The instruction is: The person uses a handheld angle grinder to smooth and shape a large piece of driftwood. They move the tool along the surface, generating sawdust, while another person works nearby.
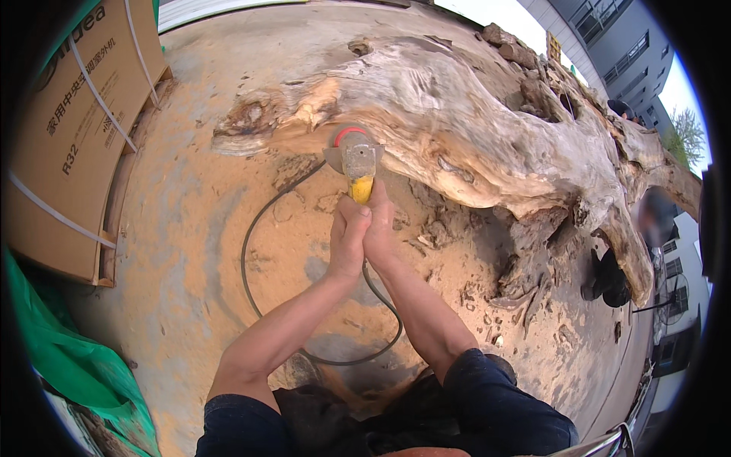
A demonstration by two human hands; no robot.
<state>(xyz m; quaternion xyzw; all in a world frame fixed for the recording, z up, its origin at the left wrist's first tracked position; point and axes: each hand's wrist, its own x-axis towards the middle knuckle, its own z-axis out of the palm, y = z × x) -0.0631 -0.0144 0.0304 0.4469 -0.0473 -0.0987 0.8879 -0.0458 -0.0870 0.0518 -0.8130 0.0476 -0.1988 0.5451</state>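
Observation:
An angle grinder (361,169) with a yellow body, a dusty grey head and a red-edged disc is held out in front of me. My left hand (348,234) is closed round its body from the left. On the other side, my right hand (380,226) is wrapped round the same body, close against the left. The grinder's head is at the near edge of a large weathered tree trunk (464,122), by a strip of fresh orange-brown wood. Whether the disc touches the wood cannot be made out. Its dark power cable (245,263) loops over the ground below.
Sawdust (205,251) and bark pieces (438,228) cover the concrete floor. At left stands a large strapped cardboard box (99,145) on a pallet, with green sheeting (84,358) nearer me. Another person (656,217) is beyond the trunk's right end, near a fan (673,298).

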